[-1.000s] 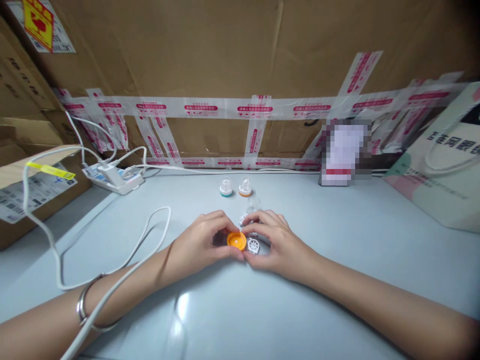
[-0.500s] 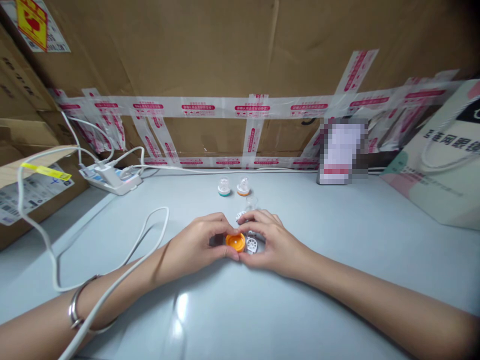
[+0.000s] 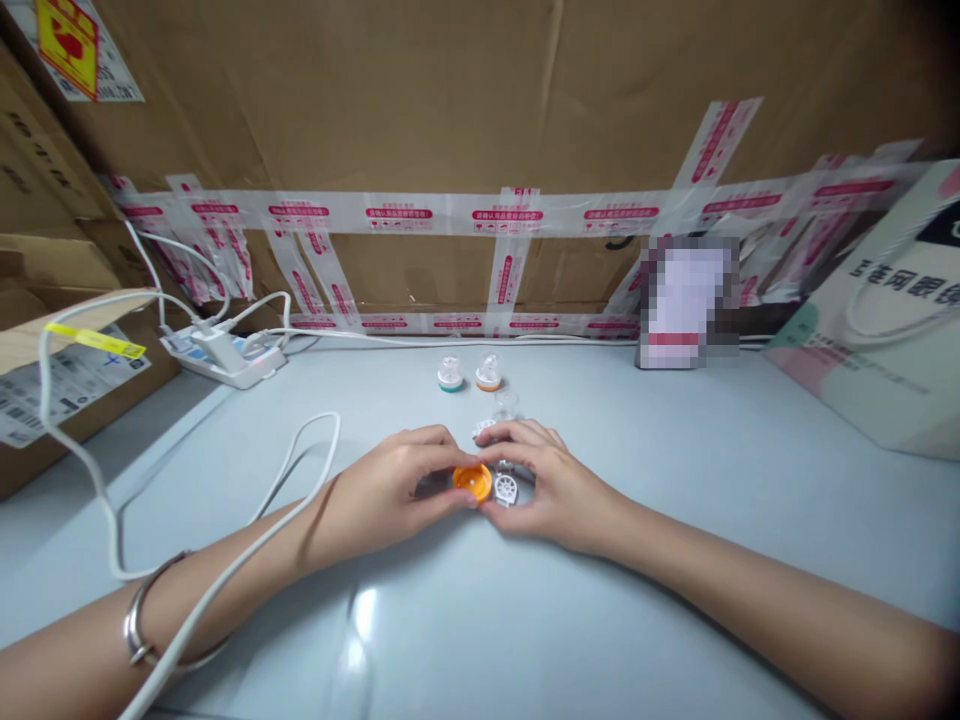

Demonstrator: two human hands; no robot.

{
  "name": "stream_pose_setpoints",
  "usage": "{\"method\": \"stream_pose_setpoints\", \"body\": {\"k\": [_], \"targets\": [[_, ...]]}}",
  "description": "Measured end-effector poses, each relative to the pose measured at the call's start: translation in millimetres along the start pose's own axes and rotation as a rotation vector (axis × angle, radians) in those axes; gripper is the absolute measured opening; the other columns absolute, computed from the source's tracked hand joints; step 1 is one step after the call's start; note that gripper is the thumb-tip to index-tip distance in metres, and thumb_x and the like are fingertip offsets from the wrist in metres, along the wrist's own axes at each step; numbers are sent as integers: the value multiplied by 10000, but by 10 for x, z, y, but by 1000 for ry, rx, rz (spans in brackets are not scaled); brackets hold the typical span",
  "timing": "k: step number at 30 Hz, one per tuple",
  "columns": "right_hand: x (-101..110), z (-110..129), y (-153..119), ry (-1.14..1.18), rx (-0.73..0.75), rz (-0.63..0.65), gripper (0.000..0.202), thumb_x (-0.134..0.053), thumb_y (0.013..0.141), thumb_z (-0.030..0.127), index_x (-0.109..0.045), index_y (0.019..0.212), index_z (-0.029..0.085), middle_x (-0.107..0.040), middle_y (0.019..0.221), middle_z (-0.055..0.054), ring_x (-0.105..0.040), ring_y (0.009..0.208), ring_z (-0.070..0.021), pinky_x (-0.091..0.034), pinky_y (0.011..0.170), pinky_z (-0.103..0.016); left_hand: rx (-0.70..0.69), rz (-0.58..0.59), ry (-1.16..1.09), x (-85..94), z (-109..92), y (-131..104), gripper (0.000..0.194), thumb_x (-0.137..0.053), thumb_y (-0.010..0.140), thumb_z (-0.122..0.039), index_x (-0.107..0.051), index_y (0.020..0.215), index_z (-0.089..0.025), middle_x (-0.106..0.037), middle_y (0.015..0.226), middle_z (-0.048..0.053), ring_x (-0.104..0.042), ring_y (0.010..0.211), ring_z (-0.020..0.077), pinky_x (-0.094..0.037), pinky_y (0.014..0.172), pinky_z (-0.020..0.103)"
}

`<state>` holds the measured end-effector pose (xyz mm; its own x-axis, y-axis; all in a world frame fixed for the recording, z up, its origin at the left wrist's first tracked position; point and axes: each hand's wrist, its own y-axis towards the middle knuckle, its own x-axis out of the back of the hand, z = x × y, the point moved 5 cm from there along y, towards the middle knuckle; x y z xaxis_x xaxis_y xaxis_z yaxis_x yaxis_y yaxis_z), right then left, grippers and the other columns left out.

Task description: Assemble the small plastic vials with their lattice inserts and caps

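A small round orange plastic cap (image 3: 463,487), hollow side up, is at the middle of the table. My left hand (image 3: 416,480) pinches it from the left with thumb and fingers. At its right rim are the thumb and forefinger of my right hand (image 3: 559,485), curved around that side. Between the right thumb and forefinger lies a small white spoked plastic part (image 3: 506,488). Another white toothed piece (image 3: 484,430) and a clear dome (image 3: 506,405) show just beyond the right fingers, which partly hide them.
Behind stand two small clear-domed pieces, one with a teal base (image 3: 450,374), one with an orange base (image 3: 488,373). A power strip (image 3: 232,365) and white cable (image 3: 334,440) are left. A pixelated phone-like object (image 3: 682,310) and paper bag (image 3: 885,340) are right; cardboard (image 3: 420,110) rises behind.
The right thumb has drawn slightly away from the left thumb at the near side of the orange cap. The left wrist has shifted a little; otherwise the hands stay in place.
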<state>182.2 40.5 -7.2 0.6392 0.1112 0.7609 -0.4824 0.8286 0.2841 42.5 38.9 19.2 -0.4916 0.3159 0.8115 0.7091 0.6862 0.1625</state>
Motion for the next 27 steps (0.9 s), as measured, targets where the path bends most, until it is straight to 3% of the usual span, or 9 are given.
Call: {"method": "stream_pose_setpoints", "body": {"k": [9,18,24,27], "targets": [[-10,4,10,-8,31,-34,284,-703,627,278,-648,899,216,-590,1071,-58,-520,1028,-229,-358,908,-421,33,-40,56,-21,53,23,225,-609,800,-338,-652,933,-162,-614,846,46,-570,763,143,-439,706,238],[-3,-23,-6,-3,21,-35,249,-724,647,322,-664,874,239,-598,1081,-56,-512,1053,-239,-367,914,-428,31,14,-24,-7,51,2,202,-591,803,-239,-631,989,-170,-593,894,51,-561,774,136,-450,714,237],[31,0,-10,-12,13,-9,358,-750,616,354,-654,947,256,-580,1108,-57,-499,1071,-254,-361,924,-452,4,-74,-12,-16,31,-2,205,-600,752,-199,-625,954,-173,-610,874,35,-563,748,128,-452,699,233],[122,12,-15,63,-17,-55,390,-756,616,349,-639,977,256,-595,1092,-50,-503,1074,-241,-359,945,-436,2,-103,-23,-17,36,-8,250,-588,762,-213,-600,1007,-163,-623,899,42,-572,752,126,-457,710,239]]}}
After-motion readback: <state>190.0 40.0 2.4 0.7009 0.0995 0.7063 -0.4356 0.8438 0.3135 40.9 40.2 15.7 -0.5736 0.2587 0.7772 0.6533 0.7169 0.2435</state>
